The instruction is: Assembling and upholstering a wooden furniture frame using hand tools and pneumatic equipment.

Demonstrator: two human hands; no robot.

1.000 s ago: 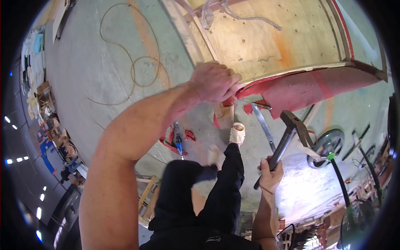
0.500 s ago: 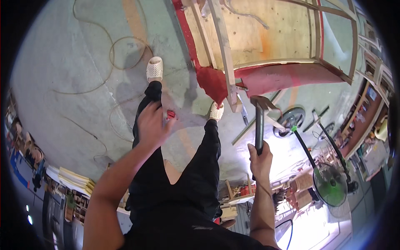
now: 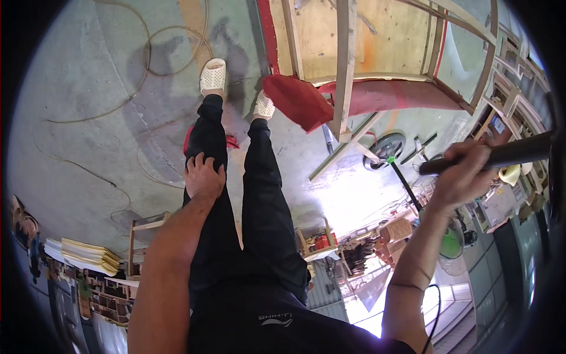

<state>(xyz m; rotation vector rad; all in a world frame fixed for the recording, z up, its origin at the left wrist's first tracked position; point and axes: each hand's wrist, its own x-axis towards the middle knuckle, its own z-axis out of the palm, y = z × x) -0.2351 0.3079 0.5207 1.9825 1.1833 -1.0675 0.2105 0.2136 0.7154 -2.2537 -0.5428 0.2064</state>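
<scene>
Right hand (image 3: 461,179) grips hammer (image 3: 520,152); left hand (image 3: 204,178) lies loose

At the right of the frame, the right hand is wrapped around the hammer's dark handle, which runs sideways to the picture's edge (its head is lost in the dark rim). At centre left, the left hand is over a black trouser leg (image 3: 207,131), fingers slightly parted, holding nothing visible; whether it presses on the fabric cannot be told. In the upper middle stands a wooden frame (image 3: 344,71) with a pale plywood panel (image 3: 321,41), red cloth (image 3: 299,101) flapping loosely from its lower left corner. A thin hose (image 3: 170,76) loops across the upper left.
</scene>
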